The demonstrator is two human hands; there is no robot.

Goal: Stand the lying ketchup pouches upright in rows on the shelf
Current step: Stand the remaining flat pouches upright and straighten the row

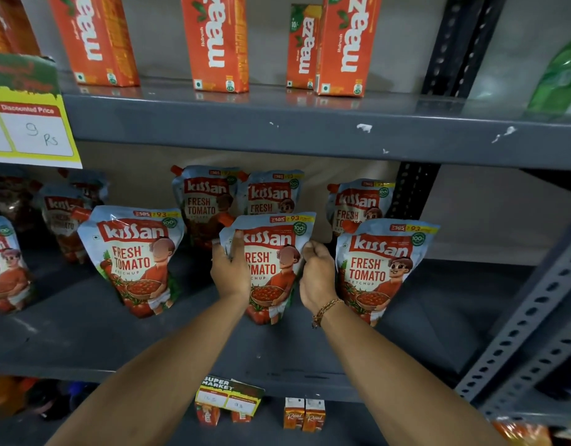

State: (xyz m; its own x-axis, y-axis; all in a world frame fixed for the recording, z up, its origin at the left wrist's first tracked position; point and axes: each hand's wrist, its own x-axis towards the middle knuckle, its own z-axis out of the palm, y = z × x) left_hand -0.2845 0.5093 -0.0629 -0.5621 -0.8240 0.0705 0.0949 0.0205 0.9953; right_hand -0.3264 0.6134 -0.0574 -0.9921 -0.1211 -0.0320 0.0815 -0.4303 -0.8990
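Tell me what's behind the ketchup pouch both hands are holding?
Behind the held pouch stand two more pouches, only their tops showing; their lower halves are covered.

We see pale blue ketchup pouches [271,268] with red logo panels, white lettering and orange-red caps on the dark grey shelf [84,333]. Above stand orange juice cartons [216,43] lettered in white; a yellow-bordered price tag [33,123] hangs at the upper shelf's left edge.
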